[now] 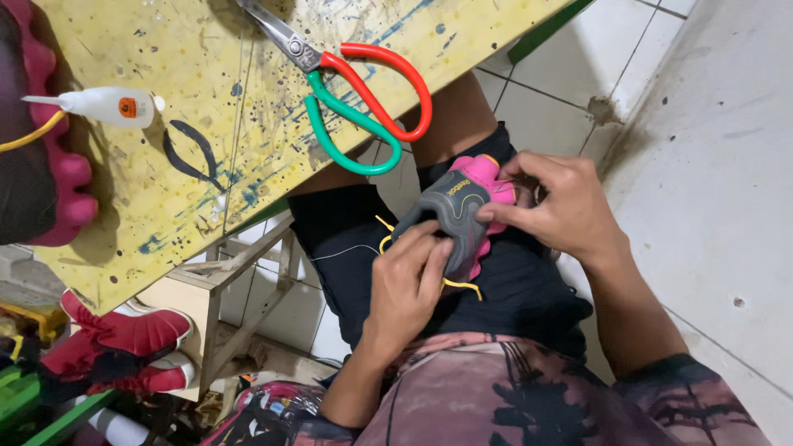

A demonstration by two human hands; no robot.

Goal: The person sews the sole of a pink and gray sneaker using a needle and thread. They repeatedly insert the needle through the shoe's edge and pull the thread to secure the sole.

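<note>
The person sat with a small grey and pink shoe (pixel 459 208) held over the lap, above the black shorts (pixel 429 248). The left hand (pixel 406 285) had its grip closed on the near end of the shoe, fingers curled over the grey part, and the right hand (pixel 555 205) pinched the far pink end between thumb and fingers. Yellow laces (pixel 462 285) hung from the shoe beneath the left hand. On the yellow, paint-spattered surface (pixel 165 206) ahead lay scissors (pixel 355 99) with one red and one green handle, a white glue bottle (pixel 103 106) and a thin dark curved strip (pixel 194 149). A pink sole (pixel 62 157) rested at the surface's left edge, and red shoes (pixel 124 339) lay on the floor below
</note>
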